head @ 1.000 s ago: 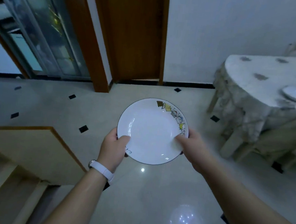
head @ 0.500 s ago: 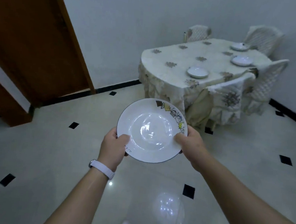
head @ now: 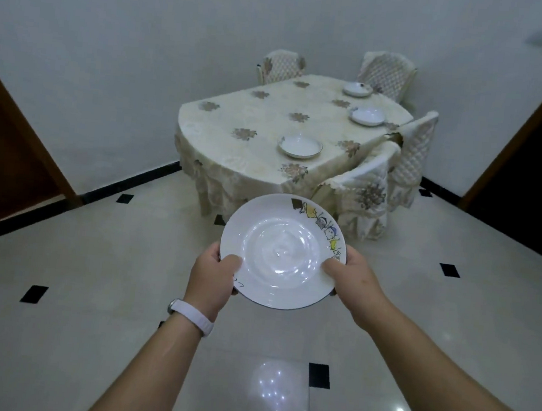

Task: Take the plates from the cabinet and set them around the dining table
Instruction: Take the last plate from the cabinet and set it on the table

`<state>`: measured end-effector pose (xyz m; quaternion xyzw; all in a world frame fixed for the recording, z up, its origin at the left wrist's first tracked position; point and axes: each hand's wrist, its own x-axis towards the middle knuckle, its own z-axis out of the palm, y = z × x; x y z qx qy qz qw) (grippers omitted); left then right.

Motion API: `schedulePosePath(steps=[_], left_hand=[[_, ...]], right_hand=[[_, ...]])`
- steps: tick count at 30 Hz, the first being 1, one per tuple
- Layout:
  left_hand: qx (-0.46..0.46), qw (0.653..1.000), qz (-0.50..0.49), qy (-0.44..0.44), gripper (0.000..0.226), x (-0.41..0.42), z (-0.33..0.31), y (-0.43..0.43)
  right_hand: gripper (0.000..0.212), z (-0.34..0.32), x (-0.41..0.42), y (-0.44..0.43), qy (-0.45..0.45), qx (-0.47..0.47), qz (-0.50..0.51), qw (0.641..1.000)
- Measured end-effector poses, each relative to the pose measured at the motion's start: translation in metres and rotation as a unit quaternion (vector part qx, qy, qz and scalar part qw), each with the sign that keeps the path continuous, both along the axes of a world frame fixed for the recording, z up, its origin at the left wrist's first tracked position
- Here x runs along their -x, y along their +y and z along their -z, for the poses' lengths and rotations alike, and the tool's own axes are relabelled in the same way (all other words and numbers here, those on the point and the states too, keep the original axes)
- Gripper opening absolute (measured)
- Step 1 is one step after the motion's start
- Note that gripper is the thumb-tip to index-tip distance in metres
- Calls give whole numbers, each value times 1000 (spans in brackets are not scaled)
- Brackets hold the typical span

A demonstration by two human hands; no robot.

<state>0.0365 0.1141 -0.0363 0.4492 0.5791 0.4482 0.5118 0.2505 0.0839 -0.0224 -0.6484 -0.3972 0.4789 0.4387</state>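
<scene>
A brown wooden door [head: 13, 147] stands at the far left, next to the white wall. The floor [head: 91, 271] is pale and shiny, with little black squares in it. The left hand [head: 211, 277] grips the left edge of the held plate [head: 278, 252], with the thumb on top and the other fingers curled under it. A white band [head: 190, 320] sits on that wrist. The held plate is white and deep, with small coloured pictures along its right rim (they look like little cartoon faces). It is up in the air over the floor, in front of the person and well apart from the table top. The right hand [head: 355, 283] pinches the right edge the same way, thumb on top and fingers hidden below. Past the held plate stands the dining table [head: 270, 129], under a cream cloth with flower shapes, close to the corner of the room. Three white plates lie on it: the near plate [head: 300, 147] by the front edge, the middle plate [head: 367, 116] further back on the right, and the far plate [head: 357, 89] at the back. Two padded chairs stand behind the table, the back left chair [head: 281, 65] and the back right chair [head: 388, 72]. Two more stand on its right side, the near chair [head: 360, 194] and the side chair [head: 414, 146]. A dark doorway [head: 539, 158] with a brown frame is at the far right.
</scene>
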Motion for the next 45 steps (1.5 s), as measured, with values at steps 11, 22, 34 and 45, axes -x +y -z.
schedulePosePath(steps=[11,22,34,45], left_hand=[[-11,995,91,-39,12,6,-17,145],[12,996,82,-22,18,15,4,241],[49,998,5,43,21,11,24,404],[21,993,-101,63,23,53,-9,520]], right_hand=[[28,-16,14,110,-5,-21,90,996],[29,11,18,210,5,-12,82,997],[31,39,7,414,28,20,-24,999],[23,1,45,569,37,-16,-138,990]])
